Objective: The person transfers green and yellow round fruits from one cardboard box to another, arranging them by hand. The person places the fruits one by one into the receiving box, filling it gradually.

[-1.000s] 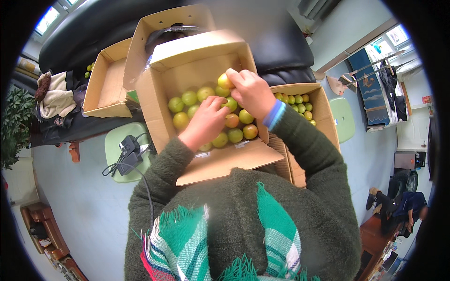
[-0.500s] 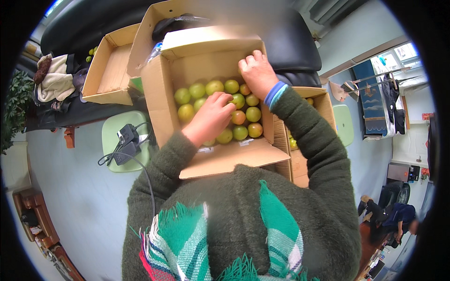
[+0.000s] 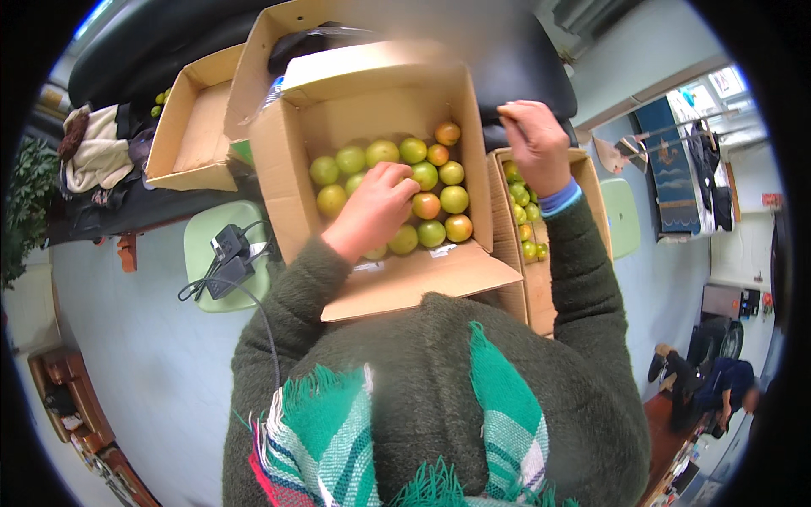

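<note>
In front of me an open cardboard box (image 3: pixel 376 297) holds rows of green and yellowish tomatoes (image 3: pixel 454 199), a few blushing orange. My left hand (image 3: pixel 377 204) lies over the middle rows, its fingers curled down among the tomatoes. Whatever they grip is hidden beneath the hand. At the far right corner of the box sits an orange-tinged tomato (image 3: pixel 447 133). My right hand (image 3: pixel 536 145) is raised outside the box, above a second cardboard box (image 3: pixel 598 211) on the right; nothing shows in its loosely extended fingers. Several smaller green and orange tomatoes (image 3: pixel 530 211) lie in that second box.
A shallow cardboard box (image 3: pixel 190 173) stands at the far left on a black couch (image 3: pixel 127 72). Left of me, a green stool (image 3: pixel 203 291) carries black power adapters (image 3: pixel 230 264) with cables. Clothing (image 3: pixel 103 148) lies on the couch. Another person (image 3: pixel 718 389) is at the right edge.
My right hand has left the box's far right corner and moved right, over the second box. An orange-tinged tomato now shows in that corner. My left hand has barely moved.
</note>
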`<state>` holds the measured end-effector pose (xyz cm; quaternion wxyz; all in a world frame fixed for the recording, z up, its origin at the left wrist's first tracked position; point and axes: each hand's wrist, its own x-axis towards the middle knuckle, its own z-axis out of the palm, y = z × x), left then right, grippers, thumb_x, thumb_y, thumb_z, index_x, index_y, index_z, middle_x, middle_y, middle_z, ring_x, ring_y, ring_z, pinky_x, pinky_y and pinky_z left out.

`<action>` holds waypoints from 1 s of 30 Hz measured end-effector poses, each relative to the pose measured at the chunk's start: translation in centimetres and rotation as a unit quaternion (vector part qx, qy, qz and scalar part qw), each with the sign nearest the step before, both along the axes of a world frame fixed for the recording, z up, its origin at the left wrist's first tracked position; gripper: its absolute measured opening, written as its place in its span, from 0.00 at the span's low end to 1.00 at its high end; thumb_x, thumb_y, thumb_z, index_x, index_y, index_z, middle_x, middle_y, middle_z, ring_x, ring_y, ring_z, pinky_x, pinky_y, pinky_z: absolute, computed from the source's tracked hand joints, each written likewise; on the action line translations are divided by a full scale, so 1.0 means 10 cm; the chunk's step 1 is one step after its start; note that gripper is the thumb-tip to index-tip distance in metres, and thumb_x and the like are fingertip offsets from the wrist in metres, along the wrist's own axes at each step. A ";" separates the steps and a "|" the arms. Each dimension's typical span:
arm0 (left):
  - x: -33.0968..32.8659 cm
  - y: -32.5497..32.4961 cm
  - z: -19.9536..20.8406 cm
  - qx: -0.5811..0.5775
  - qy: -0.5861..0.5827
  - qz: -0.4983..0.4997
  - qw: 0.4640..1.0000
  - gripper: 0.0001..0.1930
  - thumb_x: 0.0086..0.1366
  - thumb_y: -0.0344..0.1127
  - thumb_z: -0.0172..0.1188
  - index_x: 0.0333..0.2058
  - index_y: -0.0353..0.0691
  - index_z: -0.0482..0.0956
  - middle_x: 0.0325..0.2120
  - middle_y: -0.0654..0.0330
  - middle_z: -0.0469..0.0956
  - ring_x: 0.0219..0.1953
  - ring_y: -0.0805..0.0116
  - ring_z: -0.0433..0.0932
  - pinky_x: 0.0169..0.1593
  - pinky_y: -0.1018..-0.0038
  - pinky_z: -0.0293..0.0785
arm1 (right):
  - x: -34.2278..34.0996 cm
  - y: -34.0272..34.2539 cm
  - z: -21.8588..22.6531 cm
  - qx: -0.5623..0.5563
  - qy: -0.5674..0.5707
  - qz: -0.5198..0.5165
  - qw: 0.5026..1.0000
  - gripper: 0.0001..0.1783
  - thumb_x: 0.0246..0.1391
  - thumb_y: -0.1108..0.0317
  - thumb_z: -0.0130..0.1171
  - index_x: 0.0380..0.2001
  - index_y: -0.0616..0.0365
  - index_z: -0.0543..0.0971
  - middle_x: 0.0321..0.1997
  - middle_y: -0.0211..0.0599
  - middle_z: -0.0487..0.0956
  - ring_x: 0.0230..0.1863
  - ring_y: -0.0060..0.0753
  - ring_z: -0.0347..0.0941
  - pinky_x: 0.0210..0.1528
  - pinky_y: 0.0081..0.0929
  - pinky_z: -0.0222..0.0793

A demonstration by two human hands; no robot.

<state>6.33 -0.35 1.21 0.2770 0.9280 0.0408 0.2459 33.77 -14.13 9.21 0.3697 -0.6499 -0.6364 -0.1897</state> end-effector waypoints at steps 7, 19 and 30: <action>-0.01 -0.09 0.11 -0.003 -0.010 0.059 0.998 0.14 0.60 0.28 0.73 0.35 0.39 0.72 0.33 0.54 0.74 0.35 0.52 0.76 0.37 0.61 0.73 | 0.58 -1.48 -0.98 -0.145 0.226 -0.232 0.935 0.08 0.61 0.67 0.69 0.40 0.59 0.86 0.37 0.50 0.88 0.40 0.53 0.87 0.44 0.42 0.82; -0.04 -0.12 0.11 0.008 -0.001 0.100 0.995 0.20 0.63 0.36 0.74 0.24 0.42 0.68 0.20 0.53 0.72 0.22 0.48 0.74 0.25 0.59 0.71 | 0.39 -2.27 -2.17 -0.511 0.281 -0.312 0.750 0.40 0.46 0.57 0.82 0.62 0.58 0.80 0.55 0.59 0.85 0.58 0.59 0.81 0.64 0.44 0.76; -0.09 -0.09 0.11 -0.010 0.058 0.023 0.998 0.13 0.65 0.35 0.68 0.30 0.42 0.70 0.25 0.54 0.77 0.27 0.48 0.80 0.30 0.57 0.76 | 0.23 -2.00 -1.47 -0.315 0.231 -0.371 0.843 0.33 0.43 0.53 0.82 0.49 0.62 0.84 0.51 0.57 0.83 0.52 0.58 0.81 0.58 0.48 0.78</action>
